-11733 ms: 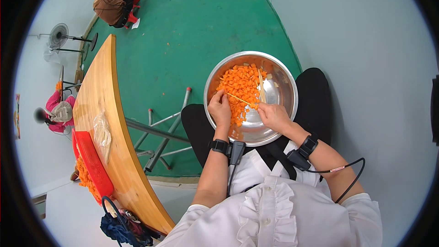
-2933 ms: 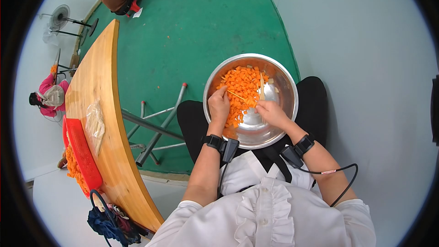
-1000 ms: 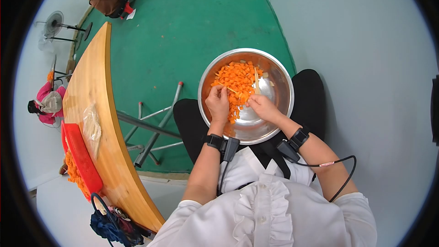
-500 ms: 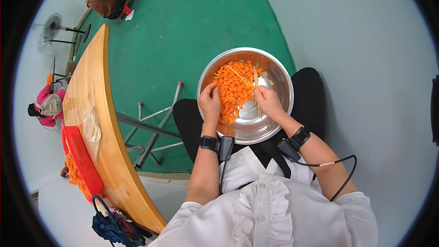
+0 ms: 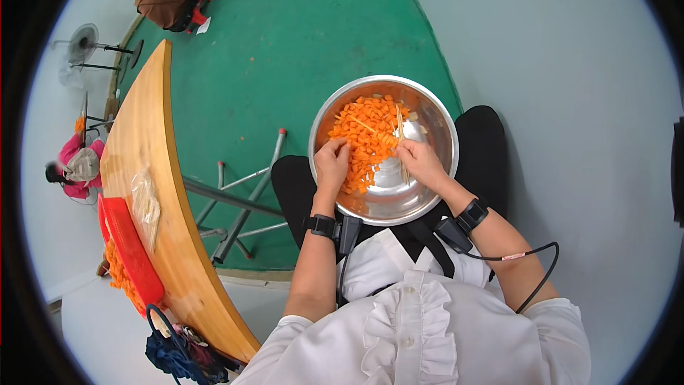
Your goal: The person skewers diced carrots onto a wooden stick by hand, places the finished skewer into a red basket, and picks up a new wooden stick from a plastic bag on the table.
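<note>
A steel bowl (image 5: 443, 192) rests on my lap with diced carrots (image 5: 367, 128) heaped along its left side. Over the right part of the bowl, my right hand (image 5: 422, 162) is closed around several thin wooden skewers (image 5: 399, 120). Carrot pieces appear threaded on one skewer beside the fingertips. My left hand (image 5: 332, 165) reaches into the carrots at the left, thumb and fingers pinched together; what they hold, if anything, is hidden. One loose skewer (image 5: 361, 123) lies across the top of the carrots.
To the left stands a wooden table (image 5: 178, 257) with a plastic bag of skewers (image 5: 145, 203) and a red basket (image 5: 135, 257) by orange pieces. Metal table legs (image 5: 246, 207) stand near my knee. Two people sit farther off, near a fan (image 5: 84, 41).
My left hand has shifted slightly right and down over the carrots, fingers still pinched. My right hand stays nearly in place with the skewers.
</note>
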### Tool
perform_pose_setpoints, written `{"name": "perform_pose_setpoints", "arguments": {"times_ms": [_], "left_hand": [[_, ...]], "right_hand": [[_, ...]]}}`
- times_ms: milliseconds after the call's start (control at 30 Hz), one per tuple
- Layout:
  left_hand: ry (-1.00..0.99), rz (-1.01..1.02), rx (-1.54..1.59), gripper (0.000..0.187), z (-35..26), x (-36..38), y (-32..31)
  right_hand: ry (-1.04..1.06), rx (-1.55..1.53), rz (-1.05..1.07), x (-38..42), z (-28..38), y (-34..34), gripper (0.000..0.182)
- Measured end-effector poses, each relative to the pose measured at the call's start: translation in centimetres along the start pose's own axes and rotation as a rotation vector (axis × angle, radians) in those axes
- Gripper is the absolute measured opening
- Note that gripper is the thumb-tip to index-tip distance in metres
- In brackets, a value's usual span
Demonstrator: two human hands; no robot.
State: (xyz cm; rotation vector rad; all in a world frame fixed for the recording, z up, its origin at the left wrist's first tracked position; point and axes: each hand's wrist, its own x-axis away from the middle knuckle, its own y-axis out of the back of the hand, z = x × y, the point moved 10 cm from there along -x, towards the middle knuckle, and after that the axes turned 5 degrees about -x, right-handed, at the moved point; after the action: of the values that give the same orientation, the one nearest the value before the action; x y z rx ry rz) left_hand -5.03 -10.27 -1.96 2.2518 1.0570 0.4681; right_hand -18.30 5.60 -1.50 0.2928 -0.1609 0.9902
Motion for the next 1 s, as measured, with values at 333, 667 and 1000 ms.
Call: {"name": "perform_pose_setpoints", "arguments": {"times_ms": [333,667,1000], "left_hand": [[0.21,-0.13,0.424,0.023,1.4,-0.3,-0.1],[0.19,-0.148,0.421,0.023,1.7,-0.4,0.0],[0.177,-0.178,0.373,0.021,1.4,-0.2,0.2]], "right_hand": [[0.169,0.143,0.046,0.6,1.4,-1.0,0.023],[0.21,0.265,0.047,0.7,1.4,-1.3,0.021],[0.245,0.31,0.04,0.8,1.4,-1.5,0.02]]}}
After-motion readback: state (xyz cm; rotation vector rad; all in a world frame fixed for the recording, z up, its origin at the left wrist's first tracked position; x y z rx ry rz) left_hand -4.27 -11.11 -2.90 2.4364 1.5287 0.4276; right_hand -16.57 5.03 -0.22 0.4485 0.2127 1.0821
